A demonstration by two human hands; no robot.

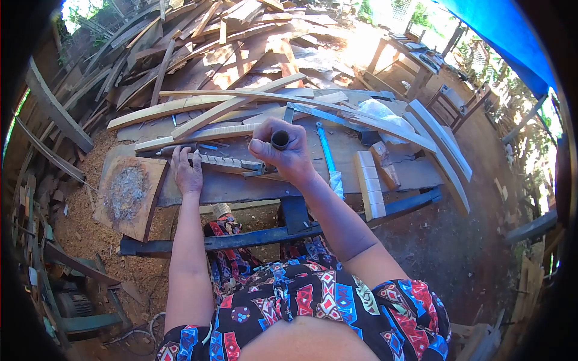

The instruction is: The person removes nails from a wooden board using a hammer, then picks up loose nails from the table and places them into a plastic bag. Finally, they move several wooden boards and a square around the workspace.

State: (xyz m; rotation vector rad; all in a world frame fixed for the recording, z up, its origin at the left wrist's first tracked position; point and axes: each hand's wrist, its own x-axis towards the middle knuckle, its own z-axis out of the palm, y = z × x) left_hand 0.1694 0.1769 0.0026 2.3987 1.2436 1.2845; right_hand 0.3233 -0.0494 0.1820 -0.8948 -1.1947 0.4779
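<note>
My right hand (282, 150) is closed around a dark tubular handle (280, 140), its round hollow end facing up at me. Below that fist, a small dark metal piece (257, 169) lies across the right end of a pale notched wooden strip (224, 161). My left hand (186, 171) bends over the strip's left end, fingers curled at its far edge and thumb toward the right. A dark bar-like object (158, 152) pokes out left of these fingers. All of this is on the worktable (235, 192).
Long curved wooden pieces (180, 111) lie across the table's far side. To the right are a blue bar clamp (326, 147), marked wooden blocks (369, 183) and a white plastic bag (385, 114). A wooden slab (129, 192) stands at left; scrap wood (229, 51) is heaped behind.
</note>
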